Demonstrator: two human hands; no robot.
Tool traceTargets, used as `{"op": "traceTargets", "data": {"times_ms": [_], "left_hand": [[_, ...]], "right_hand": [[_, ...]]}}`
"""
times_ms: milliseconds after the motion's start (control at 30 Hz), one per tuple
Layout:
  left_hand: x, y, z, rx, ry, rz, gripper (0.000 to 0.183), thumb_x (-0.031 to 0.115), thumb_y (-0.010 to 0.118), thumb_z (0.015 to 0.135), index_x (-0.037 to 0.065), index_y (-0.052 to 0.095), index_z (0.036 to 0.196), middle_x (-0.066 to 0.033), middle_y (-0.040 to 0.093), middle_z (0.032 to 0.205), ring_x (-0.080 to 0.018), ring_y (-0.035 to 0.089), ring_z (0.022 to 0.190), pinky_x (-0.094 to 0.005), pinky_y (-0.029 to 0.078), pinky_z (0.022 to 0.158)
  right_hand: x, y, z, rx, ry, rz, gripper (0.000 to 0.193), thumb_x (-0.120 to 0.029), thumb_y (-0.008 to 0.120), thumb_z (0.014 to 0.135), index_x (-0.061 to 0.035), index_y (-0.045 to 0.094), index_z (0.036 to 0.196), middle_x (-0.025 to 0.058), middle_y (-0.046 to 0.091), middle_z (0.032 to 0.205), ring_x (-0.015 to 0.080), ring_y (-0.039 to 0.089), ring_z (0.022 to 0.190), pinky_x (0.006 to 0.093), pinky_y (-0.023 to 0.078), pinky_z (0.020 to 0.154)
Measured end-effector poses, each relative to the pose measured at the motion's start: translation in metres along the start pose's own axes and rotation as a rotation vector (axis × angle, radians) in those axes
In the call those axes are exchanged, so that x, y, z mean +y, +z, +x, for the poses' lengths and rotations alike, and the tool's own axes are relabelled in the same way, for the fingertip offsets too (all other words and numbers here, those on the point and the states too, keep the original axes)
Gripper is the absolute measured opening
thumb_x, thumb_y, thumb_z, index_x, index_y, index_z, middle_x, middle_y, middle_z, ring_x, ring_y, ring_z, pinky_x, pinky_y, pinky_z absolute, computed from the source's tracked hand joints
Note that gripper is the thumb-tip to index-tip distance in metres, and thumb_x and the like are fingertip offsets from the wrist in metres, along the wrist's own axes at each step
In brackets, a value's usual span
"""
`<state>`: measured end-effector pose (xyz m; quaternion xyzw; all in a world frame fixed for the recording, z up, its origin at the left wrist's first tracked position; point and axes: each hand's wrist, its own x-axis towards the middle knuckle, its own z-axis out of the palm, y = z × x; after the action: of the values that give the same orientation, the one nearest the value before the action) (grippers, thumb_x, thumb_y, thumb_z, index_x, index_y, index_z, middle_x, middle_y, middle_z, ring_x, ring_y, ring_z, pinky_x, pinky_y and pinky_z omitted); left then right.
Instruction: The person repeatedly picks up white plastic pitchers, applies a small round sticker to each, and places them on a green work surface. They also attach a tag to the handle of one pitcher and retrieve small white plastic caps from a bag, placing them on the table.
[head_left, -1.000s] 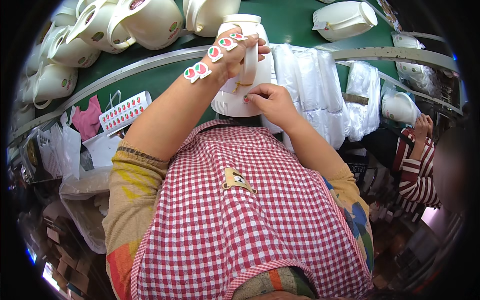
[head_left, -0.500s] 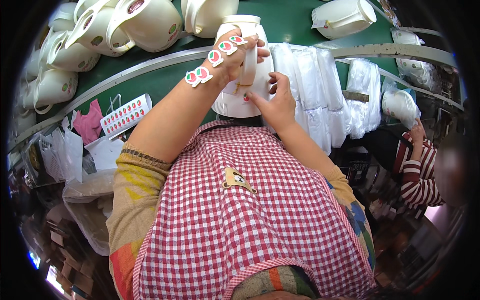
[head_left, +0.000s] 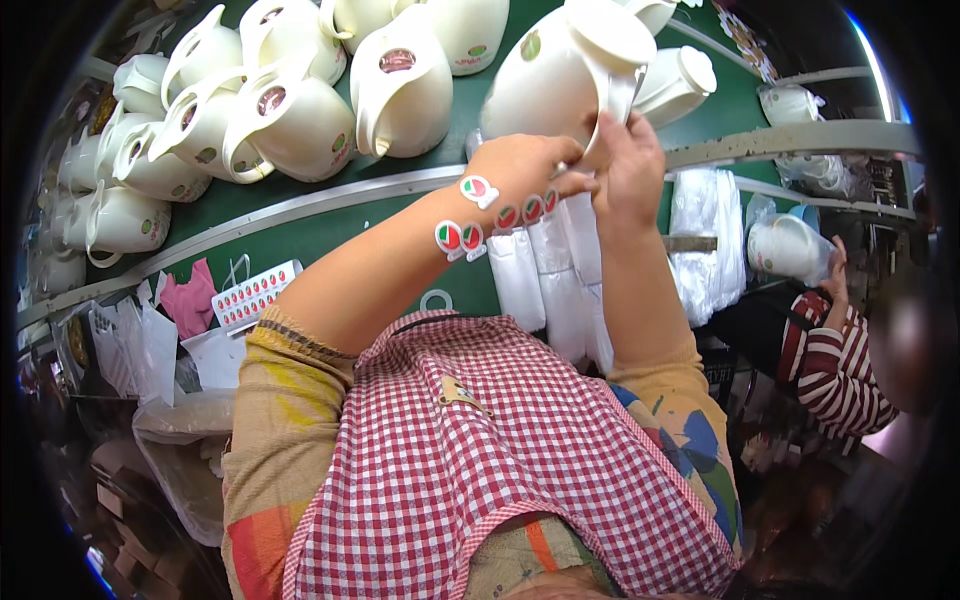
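We hold a cream plastic jug [head_left: 560, 85] up over the green counter [head_left: 330, 235], both hands meeting at its handle side. Our left hand [head_left: 520, 165] closes its grip on the lower body of the jug and steadies it. Our right hand [head_left: 630, 160] wraps the handle edge, fingers closed on it, so the jug is tilted with its side toward us.

A row of small red-and-green round stickers [head_left: 500, 215] sits along our left wrist and forearm, parked there, we judge, so each one is within reach of the fingers. A sheet of the same stickers [head_left: 255, 295] lies lower left. More cream jugs [head_left: 300, 110] lie crowded on the counter. Clear plastic bags [head_left: 560, 280] hang below. At the right, another person in a striped sleeve [head_left: 840, 370] holds a jug.
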<state>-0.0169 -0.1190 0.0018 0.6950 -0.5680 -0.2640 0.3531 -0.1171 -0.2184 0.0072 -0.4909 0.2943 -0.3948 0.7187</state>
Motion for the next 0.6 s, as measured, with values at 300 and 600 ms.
{"op": "traceTargets", "data": {"times_ms": [300, 600], "left_hand": [[-0.14, -0.018, -0.184, 0.202, -0.688, -0.746, 0.038, 0.012, 0.059, 0.087, -0.002, 0.05, 0.121, -0.016, 0.058, 0.115, -0.0214, 0.055, 0.109, -0.0326, 0.044, 0.094], [-0.132, -0.063, -0.551, 1.401, -1.125, -0.384, 0.032, 0.027, 0.059, 0.088, 0.007, 0.057, 0.113, -0.0052, 0.065, 0.09, -0.009, 0.06, 0.074, -0.0204, 0.045, 0.061]], "right_hand": [[0.121, -0.063, 0.211, 0.104, -0.161, 0.126, 0.015, 0.001, 0.054, 0.08, 0.0005, 0.055, 0.094, 0.0111, 0.061, 0.091, 0.0238, 0.06, 0.085, 0.0366, 0.048, 0.079], [0.103, -0.055, 0.153, 0.185, -0.352, -0.928, 0.032, -0.011, 0.059, 0.085, 0.0076, 0.054, 0.111, 0.0149, 0.059, 0.108, 0.0208, 0.055, 0.098, 0.0317, 0.042, 0.087]]}}
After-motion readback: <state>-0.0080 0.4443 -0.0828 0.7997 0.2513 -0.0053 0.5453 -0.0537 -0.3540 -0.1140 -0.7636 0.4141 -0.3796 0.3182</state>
